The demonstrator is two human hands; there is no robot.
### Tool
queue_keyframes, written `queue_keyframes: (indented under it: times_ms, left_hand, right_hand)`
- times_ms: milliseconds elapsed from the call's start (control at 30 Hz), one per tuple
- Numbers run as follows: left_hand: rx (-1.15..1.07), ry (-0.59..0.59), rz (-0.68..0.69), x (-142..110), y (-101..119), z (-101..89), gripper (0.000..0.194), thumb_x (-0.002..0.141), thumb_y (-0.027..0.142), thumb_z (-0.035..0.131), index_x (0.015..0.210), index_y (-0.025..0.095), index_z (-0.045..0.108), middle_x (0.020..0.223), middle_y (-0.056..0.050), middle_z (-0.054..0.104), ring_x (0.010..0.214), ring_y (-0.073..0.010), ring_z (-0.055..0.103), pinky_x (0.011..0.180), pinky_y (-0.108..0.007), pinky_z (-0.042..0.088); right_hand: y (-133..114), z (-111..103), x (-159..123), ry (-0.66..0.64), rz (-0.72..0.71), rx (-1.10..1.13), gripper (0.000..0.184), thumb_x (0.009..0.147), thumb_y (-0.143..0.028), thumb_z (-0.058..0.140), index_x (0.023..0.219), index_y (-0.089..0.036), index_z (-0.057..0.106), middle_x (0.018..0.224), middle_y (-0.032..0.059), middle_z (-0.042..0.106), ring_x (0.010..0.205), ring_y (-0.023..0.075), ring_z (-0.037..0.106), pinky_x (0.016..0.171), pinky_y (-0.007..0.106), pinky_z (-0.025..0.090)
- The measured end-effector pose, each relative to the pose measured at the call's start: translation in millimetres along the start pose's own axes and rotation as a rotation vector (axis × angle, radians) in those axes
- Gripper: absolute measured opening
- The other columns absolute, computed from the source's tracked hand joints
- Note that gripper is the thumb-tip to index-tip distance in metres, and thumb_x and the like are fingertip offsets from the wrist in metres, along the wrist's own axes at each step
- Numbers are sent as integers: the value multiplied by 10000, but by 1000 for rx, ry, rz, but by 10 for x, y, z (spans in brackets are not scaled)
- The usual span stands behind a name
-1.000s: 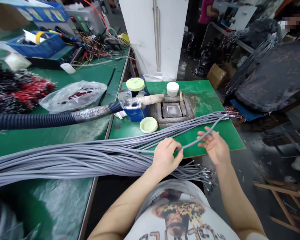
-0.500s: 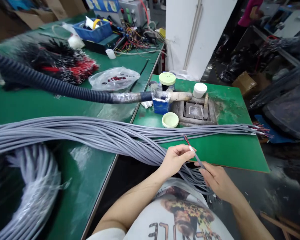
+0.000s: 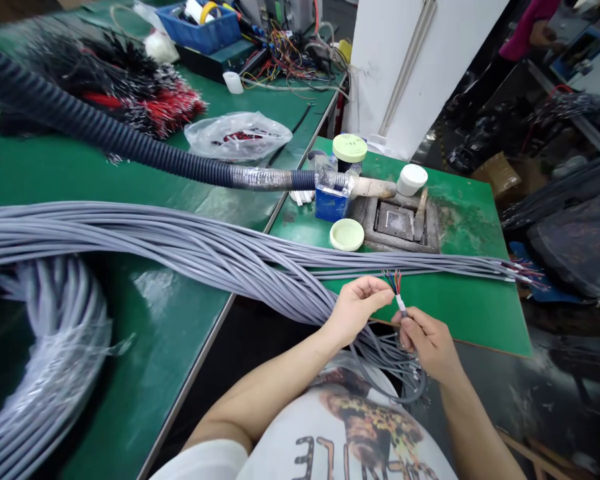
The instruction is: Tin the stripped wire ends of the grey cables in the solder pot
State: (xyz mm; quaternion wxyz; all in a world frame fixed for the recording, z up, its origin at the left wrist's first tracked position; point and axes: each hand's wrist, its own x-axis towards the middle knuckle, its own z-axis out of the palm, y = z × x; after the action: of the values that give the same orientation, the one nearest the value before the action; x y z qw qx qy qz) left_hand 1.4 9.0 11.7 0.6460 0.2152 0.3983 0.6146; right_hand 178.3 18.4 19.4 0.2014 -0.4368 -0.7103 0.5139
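Observation:
My right hand (image 3: 425, 340) is closed round the end of one grey cable (image 3: 403, 308), held upright so its thin coloured inner wires (image 3: 393, 280) fan out above my fingers. My left hand (image 3: 357, 305) is closed beside it, its fingertips pinched at those coloured wires. A thick bundle of several grey cables (image 3: 180, 243) runs from the left across the green tables and passes under my hands; more cable ends hang off the table edge near my lap.
A dark corrugated hose (image 3: 105, 137) leads to a blue box (image 3: 331, 200) beside a metal solder pot (image 3: 399, 221). Lidded jars (image 3: 349, 150), a loose green lid (image 3: 347, 234), a plastic bag (image 3: 237, 135) and red-black wire bundles (image 3: 145, 107) lie behind. Another person stands far right.
My right hand has turned the cable end upright and gripped it just below the stripped wires. My left hand has shifted to the coloured wire tips. The view moved slightly left.

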Motion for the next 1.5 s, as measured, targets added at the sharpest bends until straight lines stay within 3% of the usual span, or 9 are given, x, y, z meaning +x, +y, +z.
queue_keyframes:
  times_ms: [200,567,700,833,1000,1300,1433,1500]
  left_hand:
    - [-5,73,95,26,3,8,239,659,325,779,723,140,642,599,37,583,528,-48,452,542,-185,375]
    - [-34,58,107,82,-33,-11,212,685,319,763,728,146,647,623,20,625,533,-58,493,564,-196,408]
    - [-8,109,207,33,-89,3,191,695,305,757,759,156,655,643,20,619,560,-67,510,576,-200,424]
    - [38,70,272,23,-88,10,177,698,302,757,763,161,670,695,2,643,608,-85,542,609,-217,450]
    - [33,51,209,61,-33,-6,190,687,321,763,757,156,698,734,-18,679,668,-106,582,666,-233,470]
    - [20,-4,43,101,71,-50,229,624,325,801,711,143,693,664,-3,666,578,-81,539,597,-215,427]
    - [104,-72,63,129,98,-80,224,633,310,791,706,132,677,667,-14,658,604,-98,555,605,-223,424]
    - [202,-45,128,119,80,-84,189,671,294,761,725,136,670,665,-14,648,594,-99,547,584,-221,413]
  right_hand:
    - [18,31,38,-2,15,71,234,959,-362,424,920,-188,576,535,-54,450,472,90,407,486,231,328]
    - [40,62,63,0,7,122,232,955,-353,438,910,-190,596,519,-55,464,461,85,412,484,229,337]
    - [74,79,67,24,5,158,227,955,-349,439,896,-192,593,505,-58,461,450,87,414,489,236,349]
    - [76,93,79,20,0,155,233,953,-351,440,881,-188,590,509,-55,461,453,87,414,490,239,346]
    - [47,97,87,16,-11,135,233,954,-349,437,888,-184,587,510,-59,438,465,87,408,496,239,337]
    - [-43,60,82,-29,3,64,269,952,-388,425,875,-182,581,524,-51,437,479,97,400,503,248,332]
    - [-20,71,72,-11,-7,63,269,948,-387,432,884,-183,595,532,-47,444,484,96,400,510,246,343]
    - [4,95,77,28,-3,102,258,945,-383,442,928,-186,608,523,-53,445,475,95,404,508,242,359]
